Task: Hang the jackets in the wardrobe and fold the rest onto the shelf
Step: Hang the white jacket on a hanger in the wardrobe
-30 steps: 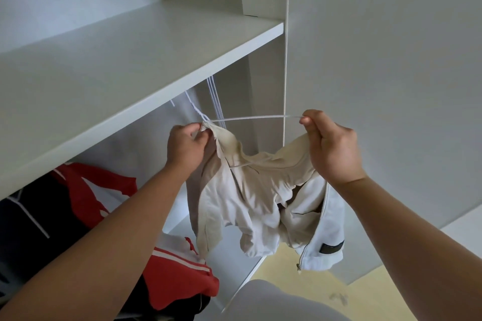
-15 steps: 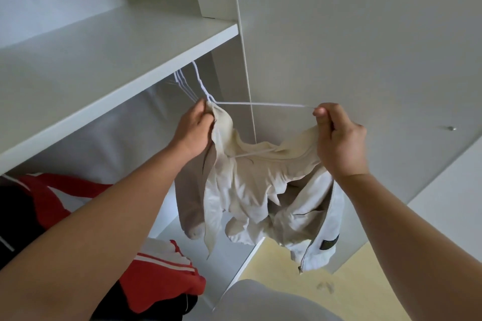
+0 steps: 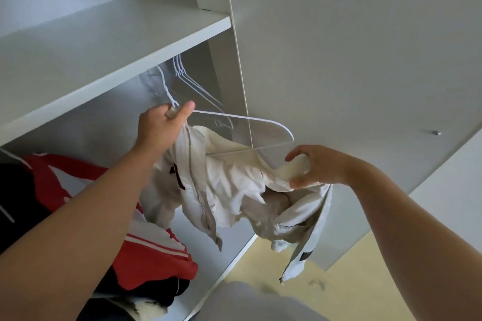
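Jacket: the cream zip jacket (image 3: 234,190) hangs bunched between both hands at the open wardrobe, below the shelf (image 3: 104,41).
Hanger: the white wire hanger (image 3: 250,118) is tilted. Its right end is bare, with the jacket's fabric just beneath it.
Left grip: the left hand (image 3: 159,128) is closed round the hanger's neck under the hook, with a bit of collar pinched in.
Right grip: the right hand (image 3: 318,167) curls round a fold of cream fabric just below the hanger's right end.
Handling: it looks light, soft and floppy, and the smooth cloth may slide off the thin wire. It is best held at the collar and shoulder seam, not the zip (image 3: 191,164).
Writing: there is a dark patch (image 3: 305,255) low on the right and a black mark beside the zip; nothing is readable.
Around: spare hangers (image 3: 182,73) hang farther in. A red striped garment (image 3: 146,255) lies low on the left, and the wardrobe door (image 3: 339,60) is on the right.
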